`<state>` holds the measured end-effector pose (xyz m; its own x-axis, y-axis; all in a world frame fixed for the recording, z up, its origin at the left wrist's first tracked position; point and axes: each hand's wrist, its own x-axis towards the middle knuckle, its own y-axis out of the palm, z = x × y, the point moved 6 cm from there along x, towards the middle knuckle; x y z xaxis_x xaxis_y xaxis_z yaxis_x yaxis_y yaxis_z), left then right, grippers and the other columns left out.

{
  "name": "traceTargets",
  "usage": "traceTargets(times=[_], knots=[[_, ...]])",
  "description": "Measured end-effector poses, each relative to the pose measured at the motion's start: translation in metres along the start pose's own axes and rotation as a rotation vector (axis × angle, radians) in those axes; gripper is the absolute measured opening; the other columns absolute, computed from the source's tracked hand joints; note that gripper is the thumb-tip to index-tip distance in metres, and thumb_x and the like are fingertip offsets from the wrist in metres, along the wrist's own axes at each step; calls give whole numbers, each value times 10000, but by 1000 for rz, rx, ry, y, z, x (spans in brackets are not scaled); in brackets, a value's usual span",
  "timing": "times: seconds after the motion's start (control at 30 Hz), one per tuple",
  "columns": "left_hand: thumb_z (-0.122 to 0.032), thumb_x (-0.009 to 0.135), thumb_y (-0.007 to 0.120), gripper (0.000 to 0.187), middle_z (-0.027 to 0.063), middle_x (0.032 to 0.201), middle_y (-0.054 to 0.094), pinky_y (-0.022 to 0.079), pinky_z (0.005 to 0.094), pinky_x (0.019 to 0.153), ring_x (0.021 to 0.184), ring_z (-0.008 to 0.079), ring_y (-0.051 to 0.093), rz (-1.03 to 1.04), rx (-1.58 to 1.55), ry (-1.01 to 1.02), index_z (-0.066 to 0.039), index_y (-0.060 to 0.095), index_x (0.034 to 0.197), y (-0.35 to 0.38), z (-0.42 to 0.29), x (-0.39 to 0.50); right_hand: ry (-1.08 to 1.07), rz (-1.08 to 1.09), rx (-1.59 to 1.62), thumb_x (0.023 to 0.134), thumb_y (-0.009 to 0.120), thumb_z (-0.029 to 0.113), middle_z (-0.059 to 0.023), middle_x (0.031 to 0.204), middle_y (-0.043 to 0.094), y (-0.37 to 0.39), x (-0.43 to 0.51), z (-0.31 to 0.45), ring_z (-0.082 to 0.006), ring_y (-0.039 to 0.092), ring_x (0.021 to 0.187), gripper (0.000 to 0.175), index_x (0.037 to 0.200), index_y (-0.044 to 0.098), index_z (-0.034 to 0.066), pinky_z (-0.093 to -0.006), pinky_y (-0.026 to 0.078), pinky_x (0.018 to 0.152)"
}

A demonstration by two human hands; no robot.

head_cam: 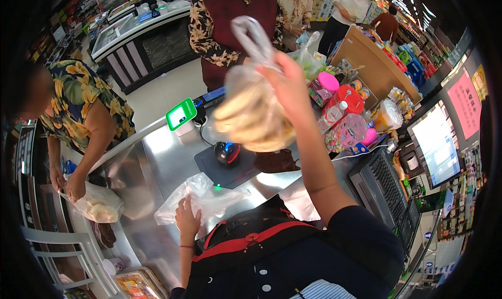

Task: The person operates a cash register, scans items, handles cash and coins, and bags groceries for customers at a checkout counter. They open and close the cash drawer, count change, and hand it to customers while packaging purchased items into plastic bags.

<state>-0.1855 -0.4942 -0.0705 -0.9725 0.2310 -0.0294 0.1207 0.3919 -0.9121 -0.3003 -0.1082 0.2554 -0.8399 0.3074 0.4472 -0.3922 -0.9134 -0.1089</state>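
Observation:
My right hand (pixel 288 83) grips the twisted neck of a clear plastic bag (pixel 255 114) and holds it raised over the counter. Pale yellow food fills the bag, too blurred from motion to name. Lower down, my left hand (pixel 188 216) lies with extended fingers on a crumpled clear plastic bag (pixel 208 199), thumb apart. That bag rests on the metal counter (pixel 137 205). Beyond it, a dark barcode scanner (pixel 227 153) glows blue and red on a black mat (pixel 208 167). A dark brown item (pixel 276 161) is partly hidden behind the raised bag.
At left, a person (pixel 84 114) handles a bagged item (pixel 100 207). Another person (pixel 239 28) stands across the counter. A green-framed payment device (pixel 181 114) stands at its far edge. Candy jars (pixel 345 130), a keyboard (pixel 386 185) and a monitor (pixel 435 144) crowd the right side.

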Motion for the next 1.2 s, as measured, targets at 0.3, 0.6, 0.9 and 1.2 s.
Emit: traceTargets(times=[0.3, 0.6, 0.9, 1.2], knots=[[-220, 759, 733, 714, 53, 1384, 456, 445, 496, 901, 1136, 341, 519, 91, 15, -42, -233, 445, 1413, 8, 7, -10, 136, 227, 116, 836, 734, 182, -27, 669, 576, 182, 19, 2, -68, 516, 612, 198, 827, 641, 7, -265, 395, 518], [-180, 703, 754, 701, 99, 1375, 446, 388, 526, 965, 1231, 366, 406, 56, 40, -120, -237, 505, 1356, -2, 7, -26, -102, 607, -50, 836, 691, 185, -162, 697, 630, 321, -68, -114, -288, 613, 630, 221, 872, 578, -2, -427, 465, 598], [-182, 781, 623, 412, 117, 1261, 531, 287, 559, 995, 1232, 315, 442, -184, -73, -5, -129, 605, 1189, -14, -4, 11, -252, 794, -21, 820, 642, 135, -201, 809, 642, 340, -124, -117, -399, 624, 793, 162, 911, 552, 35, -457, 464, 682], [-143, 783, 647, 319, 136, 966, 620, 476, 446, 844, 953, 330, 617, -379, -125, 95, -96, 645, 1099, -15, -22, 70, -258, 844, -139, 805, 647, 106, -143, 1104, 615, 308, -141, -134, -349, 575, 1075, 320, 1122, 607, 78, -406, 462, 893]])
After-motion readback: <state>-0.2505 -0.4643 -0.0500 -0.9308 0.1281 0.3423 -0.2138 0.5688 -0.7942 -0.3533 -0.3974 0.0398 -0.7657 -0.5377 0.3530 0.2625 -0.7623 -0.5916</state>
